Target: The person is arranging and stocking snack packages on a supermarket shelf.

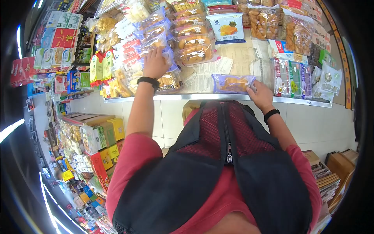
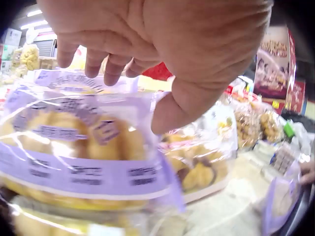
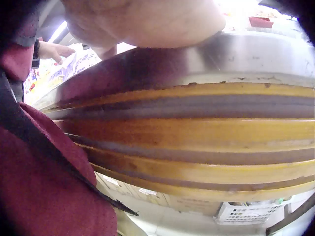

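Note:
In the head view, my left hand (image 1: 156, 62) reaches over a row of purple-edged bread packets (image 1: 157, 39). The left wrist view shows its fingers stretched out above a clear and purple bread packet (image 2: 83, 142), thumb at the packet's right edge. Golden rolls show through the wrapper. At the front of the display, my right hand (image 1: 261, 96) pinches the right end of another purple bread packet (image 1: 230, 83), which lies flat along the metal edge. In the right wrist view the right hand (image 3: 147, 22) hides that packet.
Newspaper (image 1: 206, 76) lines the display behind a metal front edge (image 1: 218, 97). Bagged rolls (image 1: 194, 52) stand beside the purple row, with a white-and-blue bag (image 1: 226, 27) further right. Stacked snack packs (image 1: 292, 78) sit at the right. Cartons (image 1: 101, 136) line the left aisle.

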Available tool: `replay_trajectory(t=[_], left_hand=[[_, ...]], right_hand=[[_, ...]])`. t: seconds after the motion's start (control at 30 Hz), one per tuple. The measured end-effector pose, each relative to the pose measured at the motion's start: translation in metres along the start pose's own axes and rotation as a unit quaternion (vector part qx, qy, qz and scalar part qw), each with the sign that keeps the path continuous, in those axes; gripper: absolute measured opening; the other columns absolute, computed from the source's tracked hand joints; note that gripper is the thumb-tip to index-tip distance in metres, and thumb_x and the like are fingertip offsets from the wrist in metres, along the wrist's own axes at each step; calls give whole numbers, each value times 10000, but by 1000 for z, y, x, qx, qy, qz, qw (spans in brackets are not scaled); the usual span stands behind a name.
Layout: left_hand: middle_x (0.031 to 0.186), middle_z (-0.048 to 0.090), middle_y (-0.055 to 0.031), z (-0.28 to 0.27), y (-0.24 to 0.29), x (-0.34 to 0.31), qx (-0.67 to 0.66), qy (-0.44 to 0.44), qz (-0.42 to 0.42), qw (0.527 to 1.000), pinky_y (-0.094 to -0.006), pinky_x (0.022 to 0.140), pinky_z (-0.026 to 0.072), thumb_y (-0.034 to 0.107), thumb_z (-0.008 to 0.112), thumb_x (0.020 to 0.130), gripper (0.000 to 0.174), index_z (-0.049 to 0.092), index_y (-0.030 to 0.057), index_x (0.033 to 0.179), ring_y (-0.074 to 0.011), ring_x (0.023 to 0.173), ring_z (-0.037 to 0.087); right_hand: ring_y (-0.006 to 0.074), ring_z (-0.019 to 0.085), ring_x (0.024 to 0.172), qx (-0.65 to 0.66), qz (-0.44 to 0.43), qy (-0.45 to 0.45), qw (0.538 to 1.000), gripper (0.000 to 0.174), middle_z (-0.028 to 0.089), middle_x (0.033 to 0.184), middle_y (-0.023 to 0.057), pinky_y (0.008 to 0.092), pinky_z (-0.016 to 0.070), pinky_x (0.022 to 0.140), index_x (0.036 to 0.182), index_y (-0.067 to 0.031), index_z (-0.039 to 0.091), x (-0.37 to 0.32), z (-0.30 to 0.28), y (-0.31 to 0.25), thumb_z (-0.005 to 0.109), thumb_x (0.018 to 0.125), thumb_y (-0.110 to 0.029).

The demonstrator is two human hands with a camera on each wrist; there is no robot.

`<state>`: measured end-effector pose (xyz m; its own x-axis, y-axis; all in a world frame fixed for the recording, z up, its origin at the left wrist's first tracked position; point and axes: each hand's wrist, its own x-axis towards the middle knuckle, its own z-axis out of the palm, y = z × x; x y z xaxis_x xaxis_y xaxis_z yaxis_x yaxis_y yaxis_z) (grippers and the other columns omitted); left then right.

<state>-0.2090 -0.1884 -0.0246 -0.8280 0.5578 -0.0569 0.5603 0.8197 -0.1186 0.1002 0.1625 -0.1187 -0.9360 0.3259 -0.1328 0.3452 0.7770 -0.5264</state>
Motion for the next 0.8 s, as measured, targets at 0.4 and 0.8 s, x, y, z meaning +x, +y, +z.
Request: replay_trajectory(t=[0.4,0.8], left_hand=[[1144,611,-192,-30,-15,-13,-81,-16,61,995,-473,986,418,225,746,769,582,515,43,1271,-364,1105,569],[1116,610,-195,-77,159,49,-210,3,251,945,-428,856,513,336,756,777,620,516,33,1261,-358,1037,612]], right_hand=[[354,639,873,-9,-3,30,1000,446,657,936,136,478,498,732,1167,-99,605,-2,4,1,611,874,-436],[348,633,795,-23,-36,53,998,385,638,855,134,468,494,678,1086,-77,613,-1,1,2,661,860,-385]])
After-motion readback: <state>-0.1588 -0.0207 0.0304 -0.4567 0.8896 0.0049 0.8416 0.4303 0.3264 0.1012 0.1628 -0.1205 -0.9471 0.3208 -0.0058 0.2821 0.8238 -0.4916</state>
